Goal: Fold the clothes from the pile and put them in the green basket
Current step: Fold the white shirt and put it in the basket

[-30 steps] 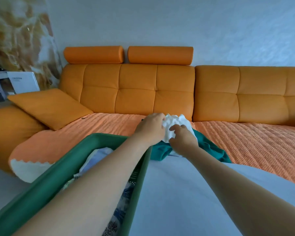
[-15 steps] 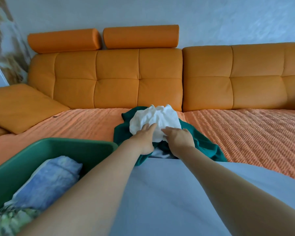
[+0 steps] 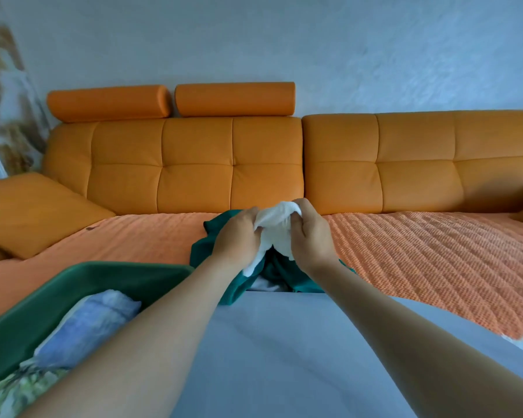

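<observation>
White cloth (image 3: pixel 277 224), bunched up, is at twelve o'clock from me, lifted a little over the teal garment (image 3: pixel 203 251) that lies on the sofa's orange cover (image 3: pixel 420 251). My left hand (image 3: pixel 237 236) grips its nine o'clock side with curled fingers, and my right hand (image 3: pixel 310 236) grips the three o'clock side the same way. The green basket (image 3: pixel 118 267) sits at eight o'clock with a folded blue piece (image 3: pixel 91 324) inside.

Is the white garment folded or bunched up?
Bunched up, not folded: the white garment hangs crumpled between left hand and right hand, both gripping it.
</observation>
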